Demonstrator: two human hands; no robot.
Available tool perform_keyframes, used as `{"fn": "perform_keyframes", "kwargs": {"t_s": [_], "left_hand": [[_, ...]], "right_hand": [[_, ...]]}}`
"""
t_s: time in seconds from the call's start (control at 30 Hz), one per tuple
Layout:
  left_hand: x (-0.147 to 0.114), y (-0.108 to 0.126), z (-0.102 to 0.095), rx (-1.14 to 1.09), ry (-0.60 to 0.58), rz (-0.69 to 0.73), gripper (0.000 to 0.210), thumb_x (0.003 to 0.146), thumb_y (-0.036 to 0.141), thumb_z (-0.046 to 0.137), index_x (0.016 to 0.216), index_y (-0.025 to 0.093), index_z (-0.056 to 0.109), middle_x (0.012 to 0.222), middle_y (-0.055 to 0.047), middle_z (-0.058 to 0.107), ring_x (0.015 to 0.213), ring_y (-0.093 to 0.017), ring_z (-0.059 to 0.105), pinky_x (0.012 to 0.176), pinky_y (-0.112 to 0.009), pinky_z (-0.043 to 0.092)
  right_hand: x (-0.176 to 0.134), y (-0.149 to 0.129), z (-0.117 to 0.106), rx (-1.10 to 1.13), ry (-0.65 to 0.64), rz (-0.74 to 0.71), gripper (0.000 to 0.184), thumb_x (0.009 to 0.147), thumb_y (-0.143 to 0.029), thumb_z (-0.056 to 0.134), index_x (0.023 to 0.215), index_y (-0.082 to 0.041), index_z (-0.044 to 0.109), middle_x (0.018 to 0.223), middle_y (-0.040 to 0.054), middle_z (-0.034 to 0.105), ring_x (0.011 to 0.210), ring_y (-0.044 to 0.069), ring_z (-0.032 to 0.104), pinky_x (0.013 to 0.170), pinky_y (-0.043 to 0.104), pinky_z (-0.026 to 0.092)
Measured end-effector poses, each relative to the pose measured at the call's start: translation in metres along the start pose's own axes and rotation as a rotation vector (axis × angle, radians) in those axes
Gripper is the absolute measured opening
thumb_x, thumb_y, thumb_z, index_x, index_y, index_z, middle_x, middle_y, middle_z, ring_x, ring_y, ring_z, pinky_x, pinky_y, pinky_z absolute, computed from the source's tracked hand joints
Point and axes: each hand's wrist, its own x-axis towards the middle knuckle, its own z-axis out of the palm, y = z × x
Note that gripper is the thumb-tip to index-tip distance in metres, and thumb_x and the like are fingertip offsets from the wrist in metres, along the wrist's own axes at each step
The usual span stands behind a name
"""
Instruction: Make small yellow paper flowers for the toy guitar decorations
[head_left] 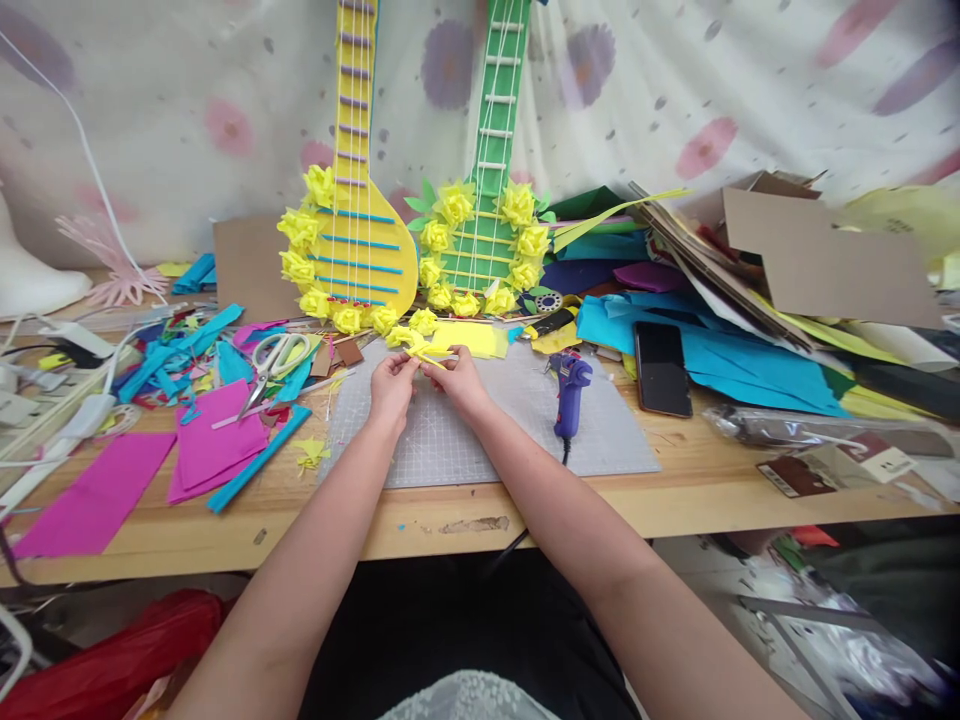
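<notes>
Between my left hand (391, 388) and my right hand (461, 378) is a thin folded strip of yellow crepe paper (429, 354), pinched in the fingertips of both. The hands meet over the upper part of a grey cutting mat (450, 450). Just beyond them lie loose yellow paper pieces and a flat stack of yellow paper (480, 341). A yellow paper flower (424, 321) sits behind the fingers. To the right of my right hand, a purple hot glue gun (570, 395) lies on the mat.
A yellow craft guitar (367, 250) and a green one (480, 235) lean at the back, both edged with yellow flowers. Scissors (276, 365), magenta paper (217, 435) and blue scraps lie left. A phone (663, 368), blue paper (750, 355) and cardboard (825, 255) are right.
</notes>
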Motion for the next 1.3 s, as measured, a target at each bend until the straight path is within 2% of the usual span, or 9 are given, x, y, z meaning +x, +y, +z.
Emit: {"fn": "perform_keyframes", "kwargs": {"t_s": [0.23,0.57,0.63,0.77,0.87,1.0,1.1,1.2,1.3], "left_hand": [[-0.001,0.005,0.003,-0.021,0.085,0.007,0.011,0.062,0.017,0.060,0.070,0.015,0.052,0.062,0.004,0.052,0.046,-0.005,0.041,0.040,-0.017,0.030],[0.016,0.010,-0.011,-0.014,0.238,0.084,0.009,0.066,0.017,0.055,0.072,0.017,0.048,0.060,0.005,0.047,0.045,-0.004,0.037,0.042,-0.018,0.030],[0.019,0.011,-0.014,0.003,0.250,0.103,0.008,0.067,0.016,0.054,0.071,0.017,0.048,0.060,0.005,0.047,0.046,-0.005,0.038,0.043,-0.018,0.030],[0.022,0.005,-0.017,0.083,0.175,0.214,0.010,0.066,0.015,0.057,0.072,0.017,0.049,0.066,0.002,0.052,0.055,-0.007,0.046,0.051,-0.018,0.035],[0.022,-0.002,-0.015,0.159,0.061,0.286,0.010,0.064,0.016,0.060,0.071,0.017,0.053,0.066,0.001,0.054,0.059,-0.008,0.049,0.057,-0.019,0.038],[0.022,-0.009,-0.013,0.223,-0.033,0.308,0.009,0.061,0.017,0.062,0.067,0.017,0.055,0.062,0.001,0.053,0.058,-0.009,0.048,0.059,-0.020,0.038],[0.024,-0.011,-0.013,0.230,-0.017,0.309,0.009,0.062,0.017,0.062,0.068,0.018,0.055,0.062,0.001,0.053,0.057,-0.009,0.047,0.058,-0.020,0.037],[0.026,-0.007,-0.019,0.283,0.041,0.347,0.007,0.064,0.018,0.060,0.069,0.018,0.055,0.062,0.002,0.052,0.056,-0.009,0.046,0.058,-0.020,0.036],[0.023,0.000,-0.028,0.424,-0.017,0.338,0.010,0.063,0.021,0.063,0.068,0.019,0.055,0.057,0.003,0.049,0.051,-0.009,0.042,0.054,-0.021,0.032]], "right_hand": [[0.005,0.001,-0.005,-0.068,-0.069,-0.029,0.049,0.054,-0.021,0.068,0.088,-0.022,0.033,0.052,-0.0131,0.049,0.040,0.005,0.043,0.042,0.017,0.033],[-0.002,-0.026,-0.035,-0.187,-0.429,0.174,0.036,0.052,-0.009,0.065,0.081,-0.018,0.046,0.055,-0.0059,0.055,0.048,0.008,0.051,0.047,0.021,0.040],[-0.002,-0.034,-0.040,-0.220,-0.504,0.118,0.024,0.058,-0.013,0.061,0.080,-0.016,0.051,0.055,-0.0062,0.051,0.048,0.006,0.046,0.046,0.019,0.035],[-0.003,-0.044,-0.042,-0.211,-0.342,-0.120,0.019,0.068,-0.019,0.051,0.086,-0.018,0.055,0.062,-0.0062,0.046,0.054,0.005,0.038,0.049,0.017,0.030],[-0.002,-0.041,-0.037,-0.278,-0.209,-0.195,0.017,0.070,-0.025,0.051,0.085,-0.019,0.054,0.063,-0.0060,0.043,0.056,0.006,0.036,0.052,0.018,0.030],[0.003,-0.024,-0.029,-0.437,-0.155,-0.290,0.020,0.064,-0.031,0.060,0.078,-0.019,0.054,0.067,-0.0050,0.047,0.061,0.007,0.040,0.059,0.020,0.033],[0.005,-0.016,-0.028,-0.589,-0.136,-0.324,0.018,0.064,-0.030,0.059,0.077,-0.019,0.055,0.074,-0.0033,0.052,0.066,0.008,0.044,0.064,0.021,0.034],[0.003,-0.018,-0.028,-0.751,-0.132,-0.288,0.017,0.066,-0.032,0.056,0.076,-0.019,0.057,0.067,-0.0037,0.050,0.059,0.008,0.041,0.059,0.021,0.032],[-0.002,-0.024,-0.026,-0.896,-0.129,-0.234,0.023,0.066,-0.041,0.057,0.071,-0.019,0.058,0.058,-0.0038,0.047,0.054,0.008,0.039,0.054,0.021,0.027]]}}
